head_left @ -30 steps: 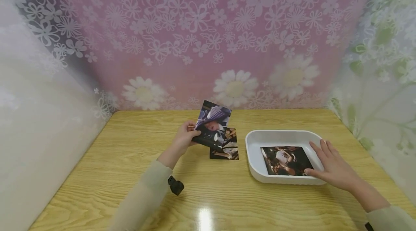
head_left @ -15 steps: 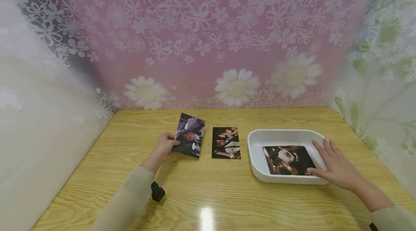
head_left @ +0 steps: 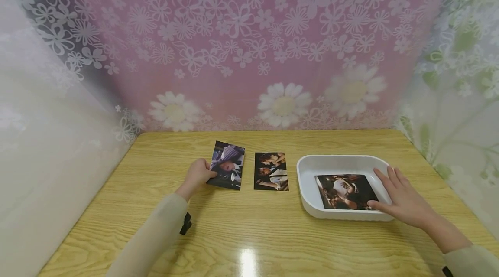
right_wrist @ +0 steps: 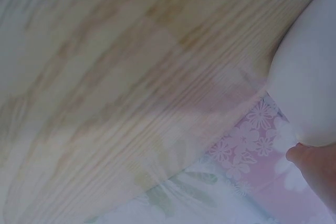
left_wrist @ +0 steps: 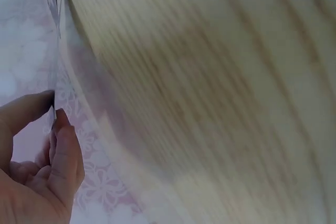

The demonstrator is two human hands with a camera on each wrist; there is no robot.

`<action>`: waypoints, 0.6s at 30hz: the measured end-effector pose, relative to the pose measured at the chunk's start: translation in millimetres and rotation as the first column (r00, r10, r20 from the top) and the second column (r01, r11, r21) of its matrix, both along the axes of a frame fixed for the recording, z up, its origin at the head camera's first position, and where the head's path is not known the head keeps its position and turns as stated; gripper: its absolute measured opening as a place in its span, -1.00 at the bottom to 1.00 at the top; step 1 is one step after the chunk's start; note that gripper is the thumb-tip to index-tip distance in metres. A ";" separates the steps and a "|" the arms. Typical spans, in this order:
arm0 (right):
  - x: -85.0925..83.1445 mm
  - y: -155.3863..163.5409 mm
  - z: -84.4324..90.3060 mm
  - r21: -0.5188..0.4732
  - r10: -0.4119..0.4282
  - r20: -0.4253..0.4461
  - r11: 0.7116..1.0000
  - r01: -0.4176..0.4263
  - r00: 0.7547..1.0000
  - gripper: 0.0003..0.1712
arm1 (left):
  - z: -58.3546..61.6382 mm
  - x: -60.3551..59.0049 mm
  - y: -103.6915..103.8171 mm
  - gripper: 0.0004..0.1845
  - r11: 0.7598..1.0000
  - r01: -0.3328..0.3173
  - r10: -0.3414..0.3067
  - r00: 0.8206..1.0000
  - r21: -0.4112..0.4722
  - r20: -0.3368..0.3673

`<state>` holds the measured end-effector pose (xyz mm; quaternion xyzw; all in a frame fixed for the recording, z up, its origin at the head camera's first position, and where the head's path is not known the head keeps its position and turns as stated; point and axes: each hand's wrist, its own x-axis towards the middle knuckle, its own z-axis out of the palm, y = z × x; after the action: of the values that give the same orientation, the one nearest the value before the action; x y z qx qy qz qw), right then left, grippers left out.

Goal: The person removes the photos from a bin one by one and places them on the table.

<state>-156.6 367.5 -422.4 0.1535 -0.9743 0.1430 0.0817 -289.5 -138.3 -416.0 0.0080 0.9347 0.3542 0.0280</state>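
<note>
Head view: right hand point(head_left: 401, 201), fingers straight and relaxed, rests on the near right rim of the white oval plastic tray point(head_left: 308, 171), fingertips touching the dark glossy photo print point(head_left: 345, 191) lying flat inside. Left hand point(head_left: 198, 174) pinches the left edge of a purple-toned photo print point(head_left: 227, 165), low over the light wooden table point(head_left: 249, 229). Just right of it, a second dark photo print point(head_left: 271, 171) lies flat, left of the tray.

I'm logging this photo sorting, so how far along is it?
Done, it seems: one photo lies in the white tray, steadied by the right hand. In hand: the left hand pinches a purple-toned photo at its edge, low over the table. Left: that one and the middle photo lying on the table, both outside the tray.
</note>
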 end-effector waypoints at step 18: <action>0.5 -0.7 0.1 -0.004 -0.007 0.008 1.000 0.007 1.000 0.04 | -10.7 -16.0 6.9 -0.58 0.943 0.058 -0.021 0.993 -0.326 0.115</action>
<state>-156.0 366.8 -422.3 0.1493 -0.9749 0.1454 0.0787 -305.4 -131.4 -426.6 0.0026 0.9774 0.1925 0.0873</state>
